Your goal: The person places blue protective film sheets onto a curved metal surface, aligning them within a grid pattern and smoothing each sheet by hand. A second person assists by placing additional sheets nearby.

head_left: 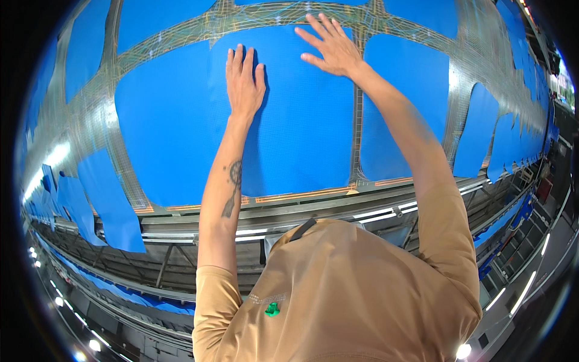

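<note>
Blue cut sheet pieces with a finely textured surface lie flat on a wide table. My left hand [245, 84] reaches over the left part of the middle blue piece [301, 133], fingers stretched out and held close together, a shadow along its right side. Over the same piece's upper right part is my right hand [333, 49], fingers spread, their tips by the far edge. Neither hand holds anything. Another blue piece [163, 127] adjoins the middle one on the left. A narrow lined gap separates it from the right blue piece [405, 108].
Coloured lines cover the shiny table surface [289, 13] between the pieces. A metal rail [175, 221] runs along its near edge, close to my body. On the left, a blue strip [114, 205] hangs over that edge. More blue pieces [477, 130] lie farther right.
</note>
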Motion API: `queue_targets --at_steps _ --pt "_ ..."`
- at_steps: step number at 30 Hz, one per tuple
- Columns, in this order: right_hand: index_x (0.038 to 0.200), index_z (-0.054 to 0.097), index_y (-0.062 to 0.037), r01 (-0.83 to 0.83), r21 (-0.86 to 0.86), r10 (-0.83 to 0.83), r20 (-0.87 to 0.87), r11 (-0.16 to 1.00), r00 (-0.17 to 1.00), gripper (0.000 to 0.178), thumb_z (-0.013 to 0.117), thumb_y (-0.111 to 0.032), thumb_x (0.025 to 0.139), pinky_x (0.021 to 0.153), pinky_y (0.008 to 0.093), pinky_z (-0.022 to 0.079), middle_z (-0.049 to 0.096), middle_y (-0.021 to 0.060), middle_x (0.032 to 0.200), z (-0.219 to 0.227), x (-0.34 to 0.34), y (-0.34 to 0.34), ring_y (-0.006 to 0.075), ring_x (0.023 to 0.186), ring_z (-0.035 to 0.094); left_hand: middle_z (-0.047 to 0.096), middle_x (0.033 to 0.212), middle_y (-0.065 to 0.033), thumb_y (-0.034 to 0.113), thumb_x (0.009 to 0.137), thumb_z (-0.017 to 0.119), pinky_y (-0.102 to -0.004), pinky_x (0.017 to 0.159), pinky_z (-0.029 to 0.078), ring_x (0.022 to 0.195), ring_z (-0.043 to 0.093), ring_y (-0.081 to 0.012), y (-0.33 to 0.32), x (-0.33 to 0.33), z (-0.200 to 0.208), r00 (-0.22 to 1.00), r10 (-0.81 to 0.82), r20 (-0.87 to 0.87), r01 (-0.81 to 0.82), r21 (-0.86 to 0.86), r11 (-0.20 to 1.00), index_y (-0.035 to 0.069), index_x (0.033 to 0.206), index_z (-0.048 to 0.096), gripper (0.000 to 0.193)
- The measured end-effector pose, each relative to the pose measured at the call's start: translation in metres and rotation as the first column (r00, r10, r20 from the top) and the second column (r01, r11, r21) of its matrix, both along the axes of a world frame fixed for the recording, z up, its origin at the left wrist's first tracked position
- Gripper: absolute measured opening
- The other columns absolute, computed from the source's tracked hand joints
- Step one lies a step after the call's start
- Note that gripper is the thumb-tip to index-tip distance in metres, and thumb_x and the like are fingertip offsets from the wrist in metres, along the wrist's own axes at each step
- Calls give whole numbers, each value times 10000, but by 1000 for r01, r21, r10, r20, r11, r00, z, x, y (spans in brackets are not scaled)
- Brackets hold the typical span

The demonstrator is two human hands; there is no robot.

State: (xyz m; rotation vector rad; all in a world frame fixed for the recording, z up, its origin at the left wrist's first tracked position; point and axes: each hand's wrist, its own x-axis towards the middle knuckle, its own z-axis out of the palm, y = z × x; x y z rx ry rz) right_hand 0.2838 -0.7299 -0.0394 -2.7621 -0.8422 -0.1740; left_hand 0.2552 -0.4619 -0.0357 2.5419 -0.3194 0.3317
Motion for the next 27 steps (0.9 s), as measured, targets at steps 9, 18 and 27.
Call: queue_targets --at_steps 9,18,27 --pt "1581 298 89 -30 156 98 -448 987 889 926 594 -522 952 1300 476 159 246 255 1686 15 -330 90 377 1587 204 282 1683 -225 286 1038 442 -618 1248 150 1549 229 -478 4 -230 25 886 -202 -418 339 286 896 110 1590 430 580" --pt "1617 363 -251 240 75 -239 -32 968 971 697 479 -575 1011 1283 563 140 233 144 1720 -10 -120 0 367 1581 214 227 1694 -254 241 1074 496 -607 1249 146 1568 178 -469 12 -353 66 809 -113 -576 270 194 943 23 1596 372 579" --pt "1574 372 14 -86 254 131 -167 963 977 801 508 -520 992 1280 496 188 290 227 1673 11 -380 154 394 1561 243 350 1635 -278 257 1122 447 -481 1258 233 1547 286 -422 6 -347 76 899 175 -401 -240 -118 964 -66 1537 412 527"
